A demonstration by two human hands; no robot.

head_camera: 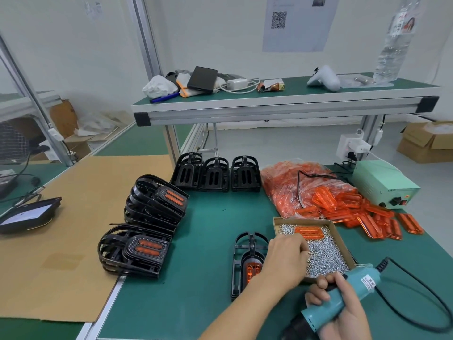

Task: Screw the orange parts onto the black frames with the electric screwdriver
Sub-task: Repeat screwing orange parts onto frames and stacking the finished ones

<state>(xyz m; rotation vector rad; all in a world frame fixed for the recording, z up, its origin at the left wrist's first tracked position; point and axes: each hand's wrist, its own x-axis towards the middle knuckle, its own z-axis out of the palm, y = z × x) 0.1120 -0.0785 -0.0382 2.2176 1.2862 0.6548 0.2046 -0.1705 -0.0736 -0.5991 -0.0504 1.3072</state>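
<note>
Screwdriver (343, 298) gripped by right hand (343, 312); left hand (286, 261), fingers curled into screw tray (343, 244), grip unclear, covers frame (242, 261); orange parts (343, 204) at 1 o'clock.

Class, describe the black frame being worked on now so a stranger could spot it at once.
On the green table, find the cardboard tray of screws. Just left of it lies one black frame, partly under the left hand. Unlike the stacked or rowed frames, it lies alone.

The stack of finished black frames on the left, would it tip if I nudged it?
Probably: the stack of frames already leans, pieces sitting askew. The open plastic ribs look light, so it likely slides easily on the cardboard sheet.
</note>
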